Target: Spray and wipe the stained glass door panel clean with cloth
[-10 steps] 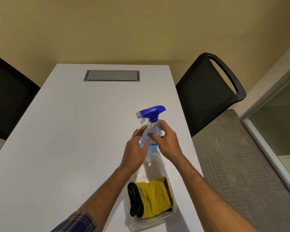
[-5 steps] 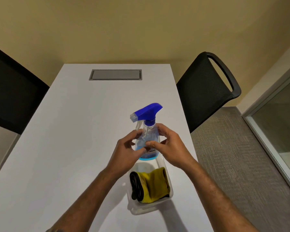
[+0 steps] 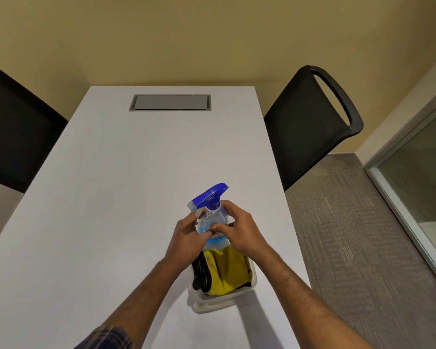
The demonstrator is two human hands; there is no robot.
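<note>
Currently 2 hands, left hand [image 3: 186,238] and right hand [image 3: 239,234], wrap the clear spray bottle [image 3: 210,217] above the plastic tub [image 3: 237,295]. Yellow cloth [image 3: 228,270] lies inside the tub on the white table [image 3: 116,197]; glass panel [image 3: 420,177] far right.

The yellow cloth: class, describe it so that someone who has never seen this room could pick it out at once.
Start at the long white table and go to its near right corner, where a clear plastic tub stands. The yellow cloth lies crumpled in that tub, just behind the spray bottle held by both hands. It is the only yellow item, with a black cloth bunched against its left side.
</note>
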